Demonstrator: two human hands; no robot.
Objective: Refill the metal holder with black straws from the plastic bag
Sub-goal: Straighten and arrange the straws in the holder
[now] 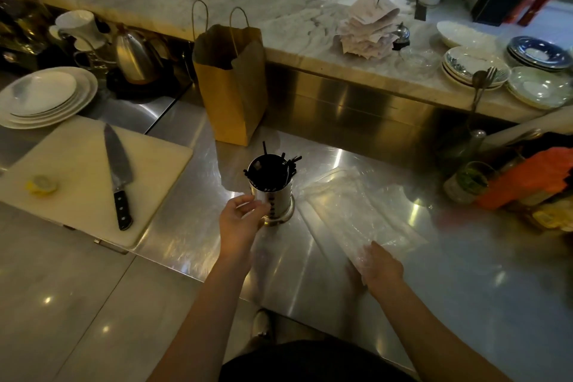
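The metal holder (274, 192) stands upright on the steel counter, with several black straws (291, 164) sticking out of its top. My left hand (240, 219) is at the holder's near left side, fingers curled and touching its wall. A clear plastic bag (356, 211) lies flat on the counter to the right of the holder; I see no straws inside it. My right hand (379, 267) grips the bag's near end.
A brown paper bag (232, 87) stands behind the holder. To the left, a white cutting board (74, 195) carries a large knife (119, 177) and a lemon piece (40, 184). Stacked plates (43, 96) sit far left, bottles and jars (471, 180) at right.
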